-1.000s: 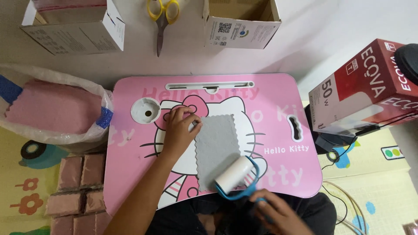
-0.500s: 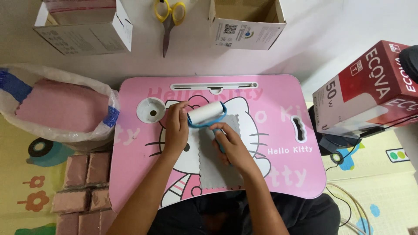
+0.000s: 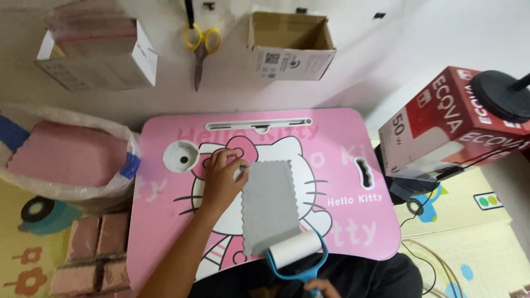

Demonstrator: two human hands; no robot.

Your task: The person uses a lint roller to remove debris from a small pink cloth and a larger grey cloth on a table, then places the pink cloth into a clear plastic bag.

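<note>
A grey cloth swatch [image 3: 270, 207] with scalloped edges lies flat on a pink cartoon-print lap table [image 3: 342, 160]. My left hand [image 3: 222, 179] presses on the swatch's upper left corner with the fingers spread on it. A lint roller [image 3: 295, 252] with a white roll and blue frame rests on the swatch's near edge. My right hand [image 3: 321, 287], mostly cut off at the bottom of the view, grips the roller's blue handle.
Yellow-handled scissors [image 3: 200, 47] and two cardboard boxes [image 3: 290, 47] [image 3: 99, 55] lie beyond the table. A plastic bag of pink cloths [image 3: 63, 154] and stacked pink swatches [image 3: 94, 251] sit at left. A red box [image 3: 452, 121] and cables are at right.
The roller has travelled from the far end of the swatch down to its near edge with my right hand. My left hand stayed on the upper left corner.
</note>
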